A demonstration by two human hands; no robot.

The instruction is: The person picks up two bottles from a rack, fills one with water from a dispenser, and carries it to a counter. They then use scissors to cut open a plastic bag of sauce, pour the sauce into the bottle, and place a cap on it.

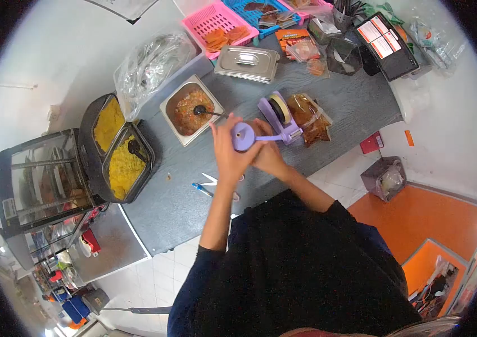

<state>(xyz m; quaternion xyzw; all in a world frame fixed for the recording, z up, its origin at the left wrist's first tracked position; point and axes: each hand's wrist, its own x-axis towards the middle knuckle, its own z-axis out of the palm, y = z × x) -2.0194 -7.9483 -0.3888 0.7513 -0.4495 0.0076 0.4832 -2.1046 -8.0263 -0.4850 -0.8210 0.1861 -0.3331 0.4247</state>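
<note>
Both my hands are closed around a round purple lid-like piece (pixel 243 136) with a small centre spot and a purple strip running out to the right. My left hand (pixel 229 153) grips its left side, and my right hand (pixel 270 159) wraps it from the right and below. Just beyond my right hand stands a purple tape dispenser (pixel 281 117) holding a tape roll, beside a clear bag of brown sauce (pixel 308 119). Left of my hands is a steel pan (pixel 164 106) of chopped food, with a black ladle (pixel 200 110) in it. Scissors (pixel 210 179) and a blue pen (pixel 202 189) lie below my left hand.
Black containers of yellow food (pixel 123 168) stand at the left, near a glass display case (pixel 47 180). Along the back are a bag-filled plastic bin (pixel 159 70), a lidded steel pan (pixel 247 63), a pink basket (pixel 210 22) and a tablet (pixel 387 45). A waste bin (pixel 381 180) sits at floor level, right.
</note>
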